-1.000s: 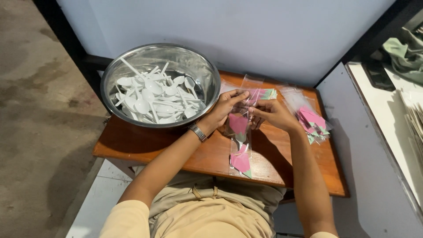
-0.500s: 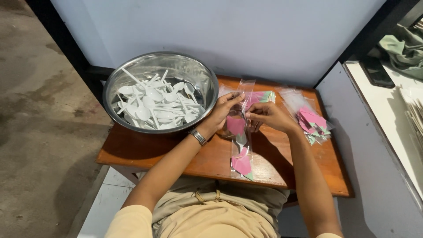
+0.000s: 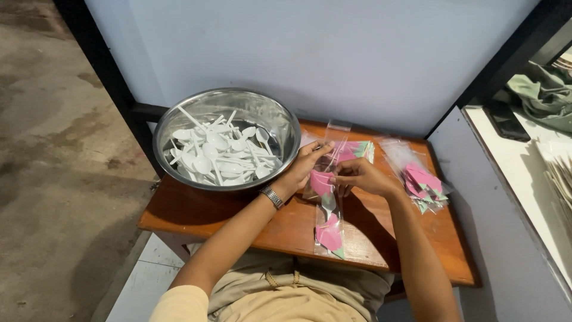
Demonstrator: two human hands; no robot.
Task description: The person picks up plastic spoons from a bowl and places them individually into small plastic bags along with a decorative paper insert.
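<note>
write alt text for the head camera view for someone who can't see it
Seen from above, a person's left hand and right hand hold a clear plastic sleeve with a white spoon and pink paper inside, over a small wooden table. A steel bowl of white plastic spoons sits at left; filled sleeves lie at right.

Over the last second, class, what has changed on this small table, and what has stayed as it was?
Very little changed. Both hands stay together over the clear packet: the left hand and right hand keep pinching its upper part, fingers shifting only slightly. The whole scene slid a little in the picture, which looks like head movement. The metal bowl of white spoons, the finished packet and the pile of packets stayed put.
</note>
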